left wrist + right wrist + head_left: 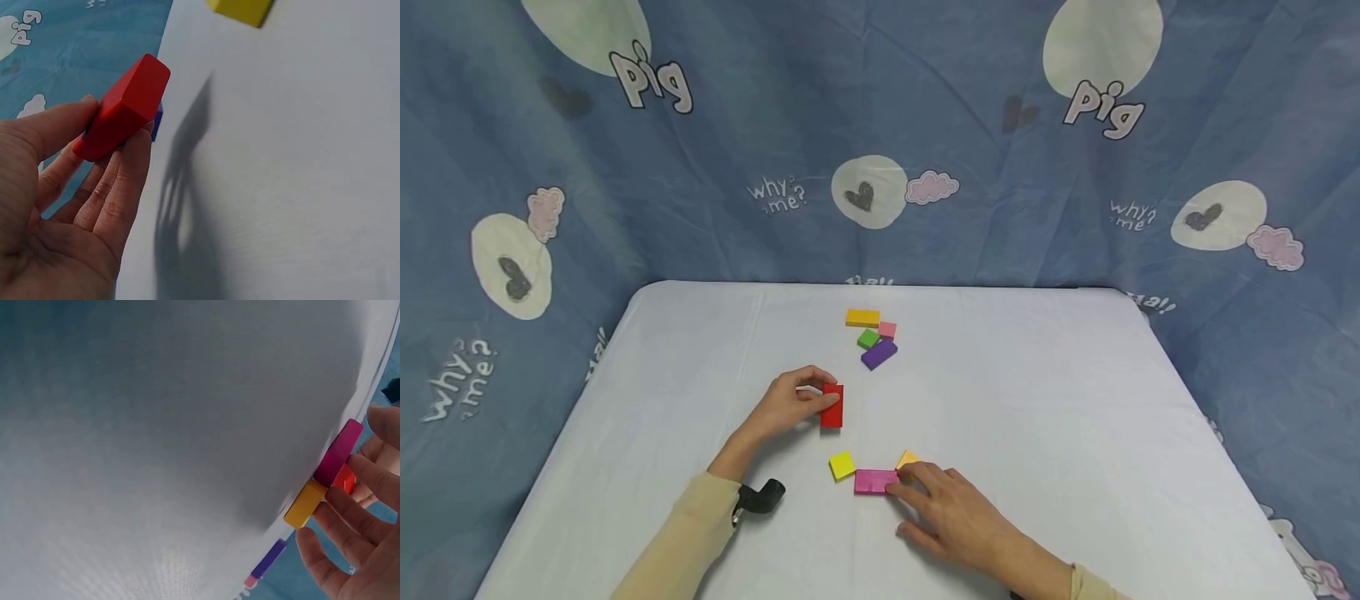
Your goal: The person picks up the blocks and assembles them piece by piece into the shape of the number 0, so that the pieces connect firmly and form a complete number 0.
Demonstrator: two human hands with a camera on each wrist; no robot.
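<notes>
Red block (832,414) in left hand (786,406), magenta block (871,482) perhaps touching right (953,515)

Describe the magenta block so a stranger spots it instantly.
On the white table, find the person's right hand. At its fingertips, a magenta block lies flat beside a smaller bright yellow block. Unlike that square-topped neighbour, it is oblong and the only magenta piece.

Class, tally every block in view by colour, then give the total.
Red rectangular block: 1
Magenta rectangular block: 1
Purple rectangular block: 1
Small green block: 1
Small pink block: 1
Bright yellow square block: 1
Golden-yellow blocks: 2
Total: 8
</notes>
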